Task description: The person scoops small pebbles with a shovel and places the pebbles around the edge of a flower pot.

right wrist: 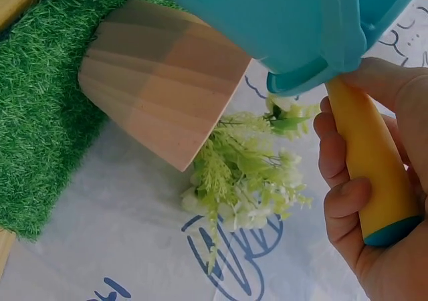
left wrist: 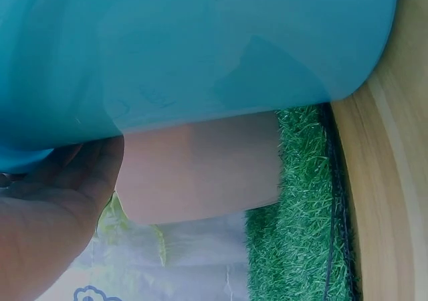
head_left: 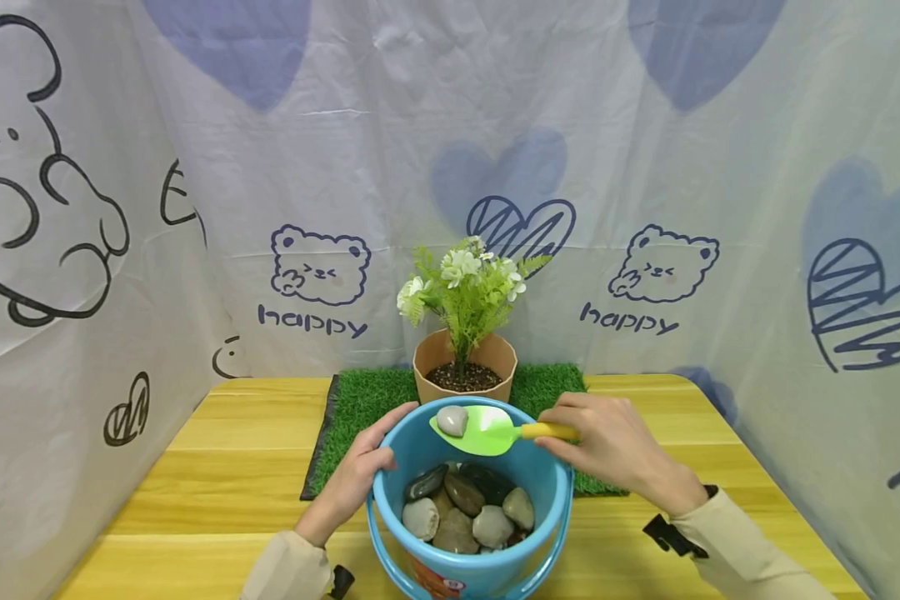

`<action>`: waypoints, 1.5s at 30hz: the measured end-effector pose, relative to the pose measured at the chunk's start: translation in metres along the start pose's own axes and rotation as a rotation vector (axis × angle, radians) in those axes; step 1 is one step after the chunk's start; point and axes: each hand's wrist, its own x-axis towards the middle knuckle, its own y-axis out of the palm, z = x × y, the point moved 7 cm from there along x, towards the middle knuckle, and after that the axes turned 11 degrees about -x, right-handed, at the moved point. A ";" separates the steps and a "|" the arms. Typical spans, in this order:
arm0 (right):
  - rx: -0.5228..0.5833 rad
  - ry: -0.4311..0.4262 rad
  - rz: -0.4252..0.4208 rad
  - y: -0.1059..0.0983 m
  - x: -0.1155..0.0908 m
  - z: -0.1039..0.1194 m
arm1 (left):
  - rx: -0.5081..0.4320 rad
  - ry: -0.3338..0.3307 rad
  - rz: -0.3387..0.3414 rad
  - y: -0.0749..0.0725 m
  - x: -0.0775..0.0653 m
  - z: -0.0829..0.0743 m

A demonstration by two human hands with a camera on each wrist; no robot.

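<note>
A blue plastic bucket (head_left: 472, 560) stands on the table with several grey and dark stones (head_left: 461, 508) lying inside. My left hand (head_left: 356, 471) grips the bucket's left rim, thumb over the edge and fingers along the outer side. In the left wrist view those fingers are partly hidden by the bucket wall. Over the bucket's far inner side, my right hand (head_left: 615, 437) holds a toy shovel (head_left: 487, 432) by its yellow handle (right wrist: 371, 160), fingers wrapped round it. The shovel's green blade carries one pale stone (head_left: 452, 421) near its tip, above the other stones.
Right behind the bucket, a tan flowerpot (head_left: 465, 392) with white flowers (head_left: 461, 267) stands on a green turf mat (head_left: 367, 396). The mat lies on a wooden table (head_left: 217, 467). A printed cloth (head_left: 330, 167) hangs behind and at both sides.
</note>
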 end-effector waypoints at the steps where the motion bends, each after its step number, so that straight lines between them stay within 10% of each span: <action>1: 0.002 0.006 0.006 0.000 0.000 -0.001 | 0.005 0.000 0.000 0.000 0.000 0.000; 45: -0.030 0.144 0.105 0.008 0.043 -0.031 | 0.002 -0.036 -0.037 -0.001 -0.001 0.003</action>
